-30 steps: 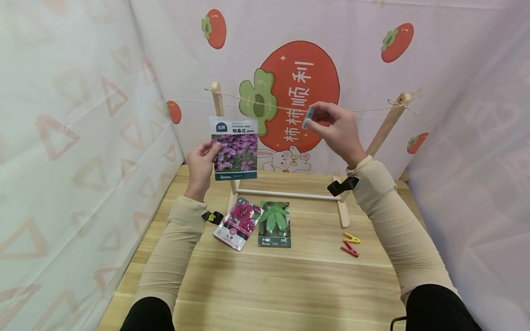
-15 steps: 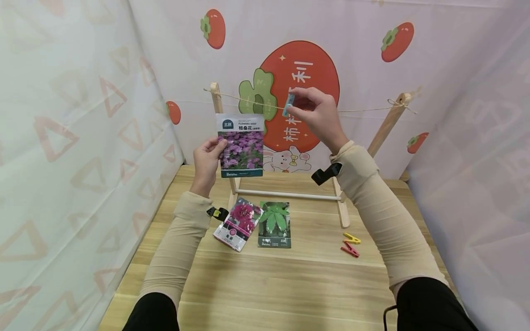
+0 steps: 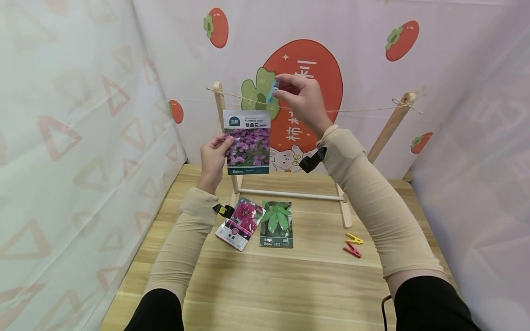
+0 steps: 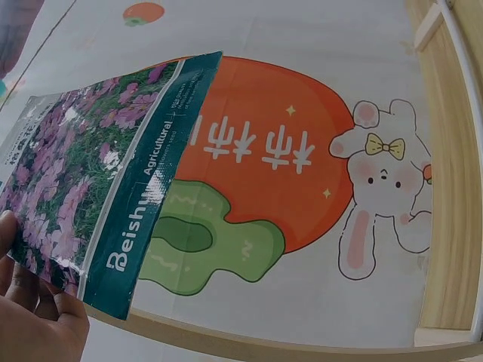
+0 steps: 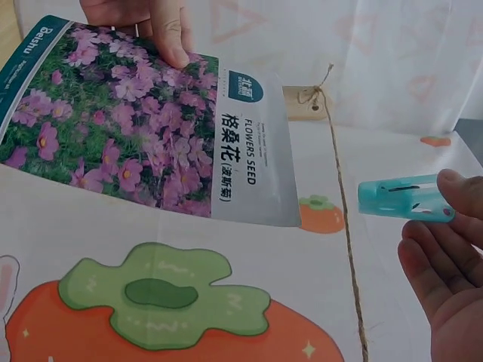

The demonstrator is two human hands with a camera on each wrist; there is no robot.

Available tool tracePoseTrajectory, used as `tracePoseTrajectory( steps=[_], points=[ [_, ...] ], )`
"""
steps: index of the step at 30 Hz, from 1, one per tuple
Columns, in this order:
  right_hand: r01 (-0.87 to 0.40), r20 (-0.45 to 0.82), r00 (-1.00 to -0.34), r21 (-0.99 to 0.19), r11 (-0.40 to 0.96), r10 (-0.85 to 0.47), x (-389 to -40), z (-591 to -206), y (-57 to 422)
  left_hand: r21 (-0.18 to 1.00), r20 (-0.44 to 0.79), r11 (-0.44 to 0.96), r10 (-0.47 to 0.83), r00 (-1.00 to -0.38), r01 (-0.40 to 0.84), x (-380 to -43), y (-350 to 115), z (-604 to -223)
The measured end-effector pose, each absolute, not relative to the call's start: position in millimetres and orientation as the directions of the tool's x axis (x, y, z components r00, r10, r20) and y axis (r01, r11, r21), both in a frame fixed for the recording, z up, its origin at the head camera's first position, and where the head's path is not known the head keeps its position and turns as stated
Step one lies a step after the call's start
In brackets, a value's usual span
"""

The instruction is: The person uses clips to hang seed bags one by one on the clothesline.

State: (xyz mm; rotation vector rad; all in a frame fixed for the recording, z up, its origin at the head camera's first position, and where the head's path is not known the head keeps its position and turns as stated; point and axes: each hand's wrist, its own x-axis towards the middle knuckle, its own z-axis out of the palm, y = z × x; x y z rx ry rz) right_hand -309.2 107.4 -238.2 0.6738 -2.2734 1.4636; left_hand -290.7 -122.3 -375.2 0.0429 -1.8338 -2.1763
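Note:
A seed packet (image 3: 248, 142) with pink-purple flowers is pinched at its left edge by my left hand (image 3: 213, 158). It is held upright, its top edge just below the twine (image 5: 343, 196) strung across a wooden frame. Between the thumb and fingers of my right hand (image 3: 304, 99) is a light blue clothespin (image 5: 404, 197). In the right wrist view the clothespin points at the twine and the packet's top edge, apart from the packet. The left wrist view shows the packet (image 4: 98, 173) from its lower end, with part of my left hand (image 4: 38, 309).
Two more seed packets lie on the table, one with a magenta flower (image 3: 241, 224) and one with green leaves (image 3: 276, 225). A yellow clothespin (image 3: 354, 238) and a red clothespin (image 3: 352, 250) lie at the right. The frame's right post (image 3: 391, 128) stands behind my right arm.
My right hand has moved left and up along the twine with the blue clothespin. The left hand has brought the flower packet a little right and up. The things on the table stay put.

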Motion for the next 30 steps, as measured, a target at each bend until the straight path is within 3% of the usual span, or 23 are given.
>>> tracePoseTrajectory(
  steps=[7,15,22,30],
  points=[
    [-0.609,0.575,-0.791,-0.699,0.375,-0.211,-314.3,-237.6,91.9,0.962,0.172,-0.168,-0.235,-0.957,0.214,-292.1,-117.2,-377.4],
    [-0.617,0.627,-0.77,-0.682,0.394,-0.121,-312.0,-235.3,84.0,0.953,0.163,-0.216,-0.229,-0.96,0.213,-292.9,-112.6,-377.3],
    [-0.581,0.577,-0.806,-0.727,0.366,-0.131,-315.2,-236.3,75.9,0.951,0.161,-0.22,-0.245,-0.956,0.216,-292.4,-110.5,-376.8],
    [-0.533,0.521,-0.839,-0.726,0.435,-0.158,-317.4,-239.5,70.1,0.952,0.167,-0.214,-0.234,-0.958,0.218,-290.9,-104.7,-372.3]
  ],
)
